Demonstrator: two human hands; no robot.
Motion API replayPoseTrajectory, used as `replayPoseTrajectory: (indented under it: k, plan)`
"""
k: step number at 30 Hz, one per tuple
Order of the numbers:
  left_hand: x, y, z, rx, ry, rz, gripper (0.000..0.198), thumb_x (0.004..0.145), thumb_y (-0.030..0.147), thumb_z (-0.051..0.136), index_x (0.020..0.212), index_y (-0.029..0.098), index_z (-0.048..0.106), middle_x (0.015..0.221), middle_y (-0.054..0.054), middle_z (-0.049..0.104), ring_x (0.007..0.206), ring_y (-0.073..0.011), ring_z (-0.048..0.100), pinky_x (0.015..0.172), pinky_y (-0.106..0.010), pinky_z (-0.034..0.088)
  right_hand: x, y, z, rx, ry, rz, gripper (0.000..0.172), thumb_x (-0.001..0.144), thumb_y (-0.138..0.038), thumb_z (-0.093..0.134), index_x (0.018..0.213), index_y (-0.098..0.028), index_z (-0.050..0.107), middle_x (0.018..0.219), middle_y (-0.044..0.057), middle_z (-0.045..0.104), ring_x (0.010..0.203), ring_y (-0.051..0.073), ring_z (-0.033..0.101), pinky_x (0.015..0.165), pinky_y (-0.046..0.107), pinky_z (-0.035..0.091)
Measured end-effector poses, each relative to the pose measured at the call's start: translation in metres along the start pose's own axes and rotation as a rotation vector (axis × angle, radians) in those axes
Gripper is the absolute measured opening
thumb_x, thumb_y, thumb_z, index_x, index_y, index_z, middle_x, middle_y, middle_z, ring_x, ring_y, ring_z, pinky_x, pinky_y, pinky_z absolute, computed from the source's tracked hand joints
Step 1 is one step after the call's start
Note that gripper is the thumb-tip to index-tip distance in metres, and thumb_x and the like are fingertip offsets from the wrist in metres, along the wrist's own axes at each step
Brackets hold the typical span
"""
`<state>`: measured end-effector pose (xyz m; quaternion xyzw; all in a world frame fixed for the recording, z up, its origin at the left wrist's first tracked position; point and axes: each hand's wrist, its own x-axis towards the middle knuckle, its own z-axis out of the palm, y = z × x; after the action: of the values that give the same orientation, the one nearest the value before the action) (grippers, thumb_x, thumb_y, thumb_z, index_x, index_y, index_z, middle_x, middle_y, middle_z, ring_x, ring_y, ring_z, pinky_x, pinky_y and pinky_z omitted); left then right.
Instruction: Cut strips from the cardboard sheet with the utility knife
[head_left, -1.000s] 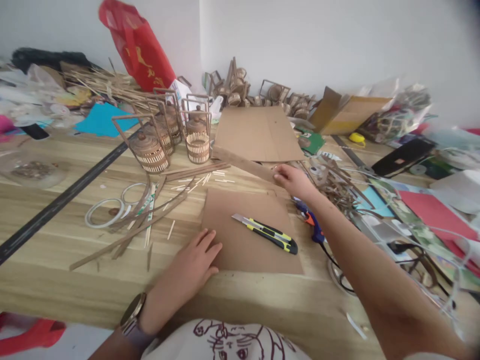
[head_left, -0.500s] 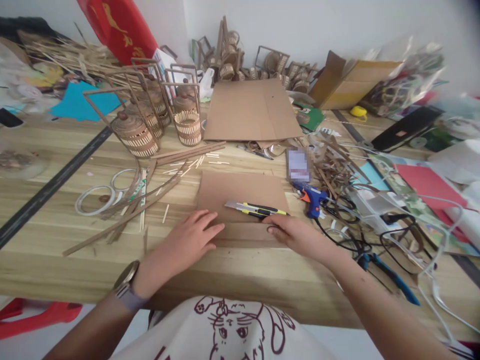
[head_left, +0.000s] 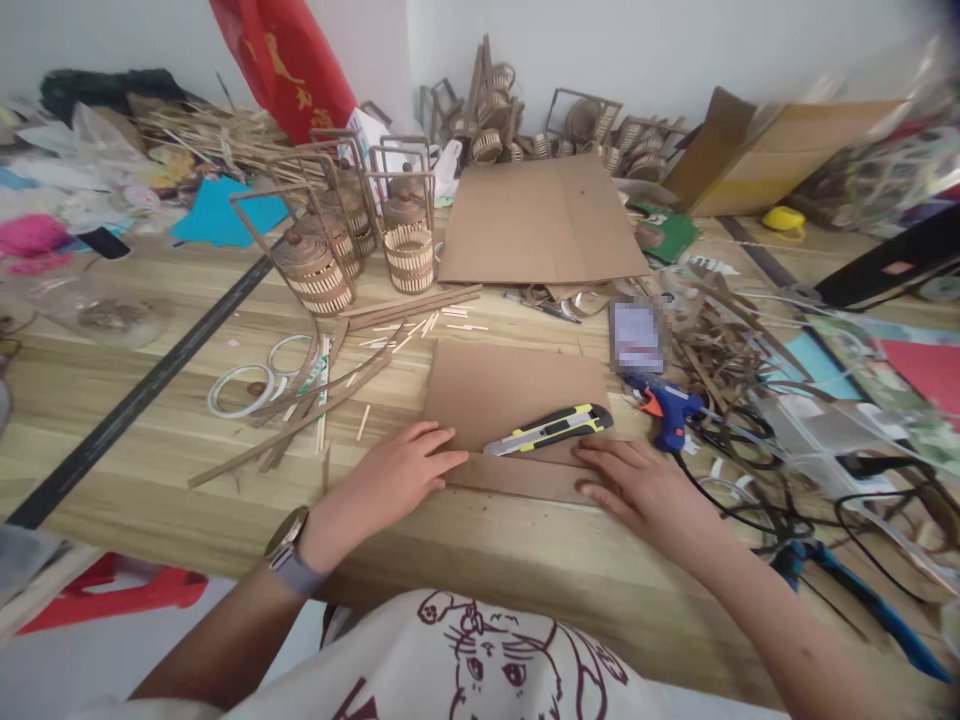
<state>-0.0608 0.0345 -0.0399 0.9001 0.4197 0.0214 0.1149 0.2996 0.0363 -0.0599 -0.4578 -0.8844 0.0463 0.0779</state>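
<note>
Head view: both hands flat on a cardboard strip at the near edge of the table.

The big wooden table (head_left: 135, 420) is buried in craft clutter, and right in front of us lies a brown cardboard sheet (head_left: 510, 385). Along its near edge sits a narrow cardboard strip (head_left: 517, 478), long axis running left to right, dipping a touch toward the right. Our left hand (head_left: 390, 480) presses one end and our right hand (head_left: 645, 490) the other, both open and flat, gripping nothing. We reckon the strip is light and stiffish but creases easily and skids, so pinning its ends or pinching a long edge looks best. A yellow-black utility knife (head_left: 551, 428) rests on the sheet just beyond the strip, blade end pointing left.
</note>
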Motion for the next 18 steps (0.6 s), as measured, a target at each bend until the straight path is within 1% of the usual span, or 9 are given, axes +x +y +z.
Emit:
replayPoseTrajectory:
  k: [2,3,5,7,9,11,13,16,18]
  plan:
    - [0.0,-0.001,0.003,-0.001,0.006,0.011,0.045,0.091,0.016,0.068,0.135,0.025,0.063,0.145,-0.009,0.058,0.134,-0.0294,0.052,0.111,-0.045,0.047,0.007,-0.004,-0.002,-0.091,0.061,0.019,0.036,0.102,-0.041,0.045,0.122,-0.02,0.068,0.122,0.014,0.07,0.104,0.028,0.067,0.086,0.044,0.056]
    - [0.0,-0.002,0.004,-0.003,0.009,0.014,0.046,0.091,0.016,0.069,0.136,0.025,0.063,0.145,-0.009,0.058,0.134,-0.0299,0.052,0.111,-0.046,0.047,0.011,-0.005,-0.003,-0.135,0.093,0.017,0.037,0.103,-0.04,0.045,0.125,-0.02,0.066,0.124,0.014,0.069,0.106,0.029,0.066,0.086,0.044,0.055]
    - [-0.001,-0.002,0.006,-0.009,0.011,0.013,0.048,0.09,0.017,0.07,0.137,0.025,0.062,0.146,-0.01,0.057,0.135,-0.0303,0.051,0.111,-0.047,0.047,0.024,-0.006,-0.004,-0.192,0.128,-0.025,0.039,0.102,-0.036,0.048,0.135,-0.02,0.06,0.133,0.014,0.065,0.118,0.03,0.061,0.092,0.044,0.051]
    - [-0.001,-0.002,0.006,-0.018,0.008,0.007,0.049,0.09,0.017,0.07,0.137,0.025,0.062,0.146,-0.01,0.057,0.136,-0.0299,0.051,0.111,-0.047,0.047,0.038,-0.005,-0.002,-0.21,0.103,-0.09,0.041,0.101,-0.03,0.05,0.141,-0.02,0.056,0.138,0.013,0.063,0.125,0.029,0.056,0.098,0.044,0.048]
    - [-0.001,-0.001,0.006,-0.027,0.003,-0.001,0.049,0.089,0.014,0.07,0.137,0.025,0.062,0.146,-0.01,0.058,0.135,-0.0296,0.051,0.111,-0.046,0.046,0.053,-0.001,0.0,-0.217,0.055,-0.121,0.04,0.099,-0.025,0.051,0.139,-0.019,0.057,0.133,0.012,0.066,0.121,0.028,0.058,0.097,0.042,0.047]
    - [-0.001,-0.001,0.005,-0.03,-0.006,-0.003,0.047,0.09,0.013,0.069,0.135,0.024,0.064,0.145,-0.01,0.058,0.135,-0.0301,0.051,0.112,-0.047,0.046,0.065,0.004,0.002,-0.233,0.03,-0.091,0.038,0.098,-0.023,0.053,0.134,-0.019,0.061,0.124,0.013,0.069,0.113,0.028,0.061,0.095,0.043,0.047]
    - [0.0,-0.001,0.005,-0.03,-0.008,-0.002,0.044,0.09,0.013,0.068,0.133,0.022,0.066,0.145,-0.011,0.058,0.135,-0.0312,0.051,0.111,-0.048,0.047,0.074,0.008,0.002,-0.251,0.039,-0.025,0.037,0.096,-0.023,0.055,0.132,-0.019,0.063,0.121,0.014,0.069,0.11,0.03,0.061,0.097,0.045,0.046]
    - [0.0,-0.004,0.006,-0.039,0.01,0.007,0.042,0.091,0.014,0.067,0.132,0.021,0.067,0.145,-0.011,0.058,0.135,-0.0315,0.052,0.11,-0.048,0.049,0.075,0.011,-0.002,-0.243,0.096,0.051,0.039,0.096,-0.024,0.056,0.134,-0.018,0.062,0.134,0.017,0.062,0.12,0.034,0.056,0.101,0.05,0.044]
    - [0.0,-0.007,0.007,-0.055,0.022,0.017,0.041,0.092,0.015,0.066,0.132,0.021,0.067,0.145,-0.01,0.059,0.134,-0.0303,0.052,0.109,-0.047,0.049,0.065,0.01,-0.006,-0.174,0.104,0.03,0.04,0.098,-0.031,0.054,0.136,-0.017,0.06,0.136,0.018,0.06,0.122,0.034,0.055,0.102,0.051,0.044]
